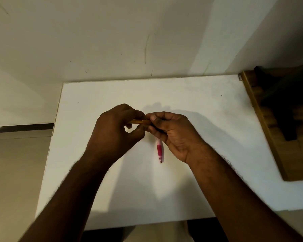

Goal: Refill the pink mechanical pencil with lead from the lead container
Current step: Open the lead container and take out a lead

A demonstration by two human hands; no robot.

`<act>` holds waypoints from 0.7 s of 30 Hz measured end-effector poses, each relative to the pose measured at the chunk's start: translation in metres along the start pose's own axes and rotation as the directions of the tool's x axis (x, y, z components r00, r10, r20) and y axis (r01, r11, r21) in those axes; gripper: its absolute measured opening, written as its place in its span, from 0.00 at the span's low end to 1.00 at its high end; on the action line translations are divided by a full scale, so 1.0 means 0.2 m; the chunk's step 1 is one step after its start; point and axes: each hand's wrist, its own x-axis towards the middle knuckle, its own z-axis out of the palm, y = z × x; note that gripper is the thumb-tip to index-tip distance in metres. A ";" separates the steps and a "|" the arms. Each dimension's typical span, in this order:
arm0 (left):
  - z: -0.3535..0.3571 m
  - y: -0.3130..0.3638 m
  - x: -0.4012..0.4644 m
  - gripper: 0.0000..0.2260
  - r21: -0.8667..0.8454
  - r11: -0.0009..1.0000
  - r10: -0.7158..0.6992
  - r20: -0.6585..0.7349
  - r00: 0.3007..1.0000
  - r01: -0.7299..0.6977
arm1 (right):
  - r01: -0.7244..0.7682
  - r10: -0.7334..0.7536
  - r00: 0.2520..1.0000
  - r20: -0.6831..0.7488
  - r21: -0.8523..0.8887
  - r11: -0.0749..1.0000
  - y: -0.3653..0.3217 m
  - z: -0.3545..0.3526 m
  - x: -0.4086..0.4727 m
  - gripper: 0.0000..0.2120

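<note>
My left hand [118, 126] pinches a thin amber lead container [138, 121], held level above the white table [208, 119]. My right hand [173, 135] meets it at the container's right end, thumb and fingers closed there. The pink mechanical pencil [159, 151] runs down out of my right fist, its tip pointing toward me; its upper end is hidden inside the fingers. Whether any lead is out cannot be made out.
A brown wooden board [269, 133] with a dark object [283, 102] on it lies along the table's right side. White walls [112, 41] stand behind and to the left of the table. The floor [16, 172] shows at the left.
</note>
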 end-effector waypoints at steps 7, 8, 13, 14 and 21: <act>-0.01 0.00 0.00 0.08 -0.024 0.998 -0.058 0.017 0.998 0.059 | 0.015 -0.016 1.000 -0.010 -0.050 0.999 0.00 0.00 0.01 0.08; -0.01 0.00 0.00 0.07 -0.047 0.996 -0.081 0.020 0.996 0.082 | 0.020 -0.021 1.000 -0.019 -0.068 0.998 0.00 0.00 0.01 0.09; 0.00 -0.02 -0.01 0.08 -0.075 0.985 -0.150 0.069 0.986 0.155 | 0.109 -0.133 0.989 -0.058 -0.304 0.947 -0.01 0.01 0.00 0.07; 0.01 -0.02 -0.02 0.08 -0.073 0.985 -0.153 0.074 0.985 0.158 | 0.113 -0.140 0.988 -0.066 -0.313 0.943 -0.02 0.01 0.00 0.07; 0.01 -0.02 -0.01 0.06 -0.097 0.981 -0.165 0.057 0.985 0.170 | 0.049 -0.071 0.993 -0.095 -0.220 0.974 -0.08 0.00 -0.01 0.18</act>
